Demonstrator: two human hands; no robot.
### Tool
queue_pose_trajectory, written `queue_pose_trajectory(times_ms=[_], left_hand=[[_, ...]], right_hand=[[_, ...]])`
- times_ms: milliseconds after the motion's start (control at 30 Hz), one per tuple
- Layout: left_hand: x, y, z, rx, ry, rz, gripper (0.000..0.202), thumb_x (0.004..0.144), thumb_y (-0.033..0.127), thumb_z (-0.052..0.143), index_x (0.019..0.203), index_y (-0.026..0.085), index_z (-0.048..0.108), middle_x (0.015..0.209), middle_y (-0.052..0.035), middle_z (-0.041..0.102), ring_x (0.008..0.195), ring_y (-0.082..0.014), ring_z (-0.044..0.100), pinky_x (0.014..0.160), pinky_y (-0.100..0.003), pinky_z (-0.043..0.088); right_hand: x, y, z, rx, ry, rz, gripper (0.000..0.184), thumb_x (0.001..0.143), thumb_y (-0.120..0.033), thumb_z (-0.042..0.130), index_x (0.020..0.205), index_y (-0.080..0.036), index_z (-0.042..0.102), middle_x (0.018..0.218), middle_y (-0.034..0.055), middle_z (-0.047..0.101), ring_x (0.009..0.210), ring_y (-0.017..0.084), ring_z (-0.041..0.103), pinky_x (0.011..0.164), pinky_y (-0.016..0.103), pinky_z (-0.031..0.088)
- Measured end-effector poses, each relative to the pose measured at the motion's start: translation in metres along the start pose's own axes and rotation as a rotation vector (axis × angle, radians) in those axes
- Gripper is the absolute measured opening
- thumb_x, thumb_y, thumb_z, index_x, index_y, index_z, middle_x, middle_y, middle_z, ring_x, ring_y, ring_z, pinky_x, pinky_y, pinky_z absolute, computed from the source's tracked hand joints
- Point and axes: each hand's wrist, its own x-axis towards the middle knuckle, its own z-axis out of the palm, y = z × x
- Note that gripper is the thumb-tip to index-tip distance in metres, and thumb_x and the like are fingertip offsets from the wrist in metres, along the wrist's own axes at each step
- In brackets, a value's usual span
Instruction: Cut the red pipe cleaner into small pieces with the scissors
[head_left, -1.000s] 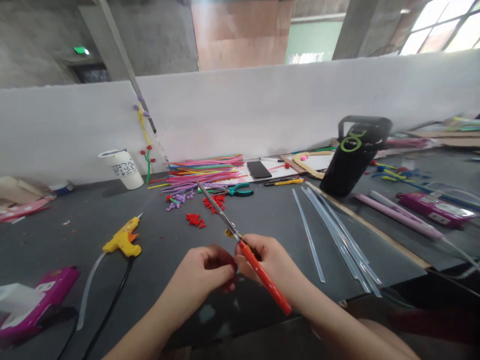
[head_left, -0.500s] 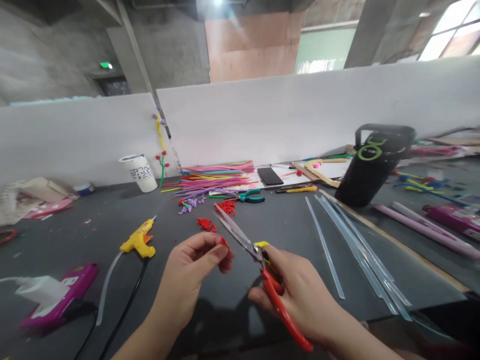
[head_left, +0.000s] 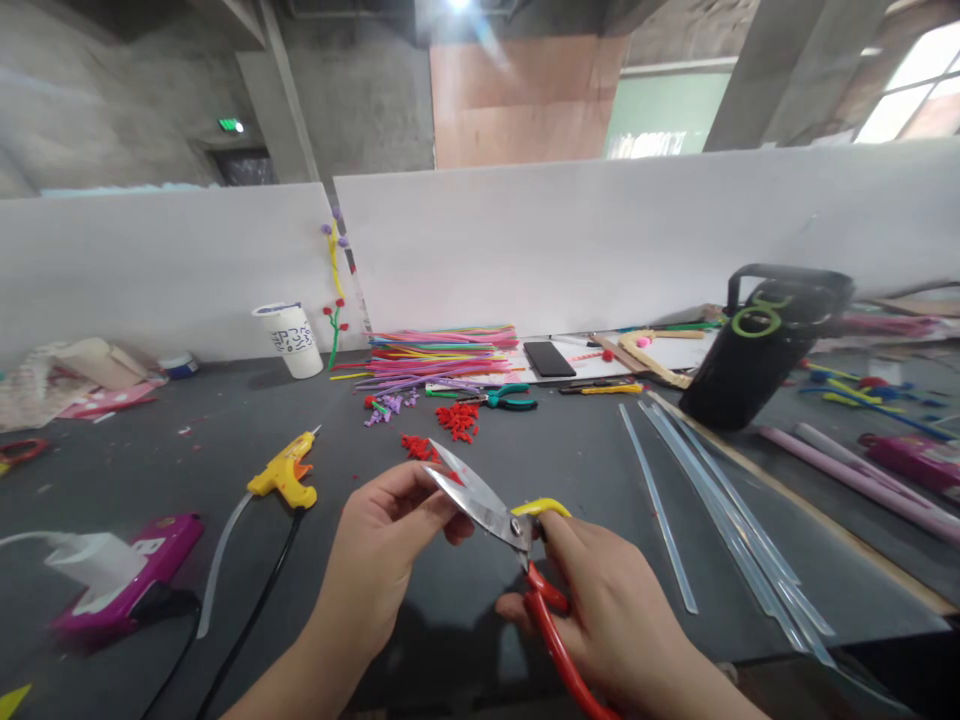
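My right hand [head_left: 600, 580] is closed on the handles of a pair of scissors [head_left: 484, 508] with red and yellow grips. The blades stand apart, and their tips reach to the fingertips of my left hand [head_left: 390, 530]. Pinched there is a small red piece [head_left: 454, 478], mostly hidden by my fingers and the blades; it looks like pipe cleaner. Just beyond the blades lie two heaps of red snippets, a nearer one [head_left: 417, 447] and a farther one [head_left: 457, 420]. Purple snippets [head_left: 390, 405] lie to their left.
Behind is a stack of coloured pipe cleaners [head_left: 442, 355], with teal-handled pliers [head_left: 510, 398] in front. A yellow glue gun [head_left: 285, 470] and a purple power strip [head_left: 142, 570] are on the left. Clear glue sticks [head_left: 720, 510] and a black bottle [head_left: 757, 350] are on the right.
The scissors' blades have opened wider and moved onto the red piece at my left fingertips. My left hand stays pinched; the whole view has shifted slightly.
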Motion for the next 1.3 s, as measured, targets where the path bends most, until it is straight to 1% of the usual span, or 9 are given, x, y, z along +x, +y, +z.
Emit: queue_pose_trajectory(times_ms=[167,467,567,733,867,1033,1200,1300], left_hand=[[0.0001,0.0,0.0006,0.005,-0.009,-0.004,0.002,0.069,0.018,0.06,0.069,0.017,0.063,0.059,0.002,0.059,0.053,-0.0093,0.049,0.054,-0.021,0.039],[0.0011,0.0002,-0.0005,0.031,-0.027,-0.001,0.004,0.07,0.017,0.06,0.068,0.017,0.063,0.059,0.0022,0.06,0.054,-0.009,0.05,0.054,-0.02,0.04],[0.0004,0.0002,-0.0008,0.015,-0.032,-0.008,0.004,0.07,0.017,0.06,0.069,0.017,0.064,0.06,0.0018,0.06,0.055,-0.009,0.05,0.054,-0.02,0.04],[0.0007,0.0007,-0.0001,0.007,-0.009,-0.021,0.004,0.068,0.018,0.062,0.07,0.015,0.064,0.061,0.0005,0.061,0.054,-0.0095,0.05,0.054,-0.02,0.04],[0.0015,0.0012,0.0002,0.013,-0.014,-0.017,0.003,0.068,0.017,0.061,0.068,0.016,0.064,0.06,0.0016,0.061,0.053,-0.0086,0.05,0.053,-0.019,0.04],[0.001,0.0012,-0.0006,0.017,-0.027,-0.021,0.004,0.069,0.017,0.061,0.069,0.017,0.064,0.059,0.0023,0.06,0.054,-0.0084,0.05,0.053,-0.019,0.04],[0.0019,0.0023,-0.0035,0.017,-0.048,-0.018,0.004,0.07,0.017,0.06,0.069,0.017,0.064,0.059,0.0023,0.061,0.054,-0.0085,0.051,0.054,-0.019,0.041],[0.0045,0.0028,-0.0045,0.023,-0.051,-0.036,0.004,0.07,0.018,0.06,0.071,0.017,0.064,0.061,0.002,0.062,0.056,-0.0092,0.053,0.055,-0.02,0.042]], right_hand=[[-0.0001,0.0014,0.0008,-0.035,0.022,-0.024,0.026,0.07,-0.044,0.049,0.066,-0.021,0.038,0.058,0.0007,0.051,0.052,0.016,0.047,0.048,0.024,0.025],[-0.0022,0.0019,0.0025,-0.046,-0.009,-0.025,0.025,0.071,-0.044,0.048,0.068,-0.02,0.041,0.058,0.001,0.052,0.052,0.017,0.049,0.048,0.025,0.026],[-0.002,0.0013,0.0028,-0.041,0.005,-0.031,0.025,0.071,-0.044,0.047,0.068,-0.02,0.041,0.056,0.0005,0.051,0.05,0.016,0.048,0.048,0.024,0.026],[-0.0018,-0.0001,0.0027,-0.034,0.029,-0.053,0.025,0.072,-0.044,0.046,0.067,-0.02,0.042,0.054,-0.0003,0.05,0.048,0.015,0.047,0.047,0.024,0.025],[-0.0024,0.0001,0.0029,-0.041,0.059,-0.058,0.026,0.073,-0.045,0.046,0.065,-0.02,0.042,0.051,-0.0012,0.048,0.046,0.015,0.045,0.046,0.023,0.025],[-0.0023,0.0003,0.0048,-0.042,0.056,-0.057,0.027,0.073,-0.045,0.046,0.067,-0.019,0.044,0.051,-0.0007,0.049,0.047,0.015,0.046,0.046,0.024,0.025],[-0.0028,0.0008,0.0028,-0.01,0.048,-0.045,0.028,0.074,-0.046,0.047,0.068,-0.019,0.046,0.052,0.0,0.051,0.047,0.015,0.048,0.047,0.023,0.025],[-0.0015,0.0024,-0.001,0.076,0.027,0.007,0.025,0.073,-0.043,0.05,0.066,-0.019,0.047,0.052,-0.0011,0.05,0.047,0.013,0.045,0.046,0.023,0.024]])
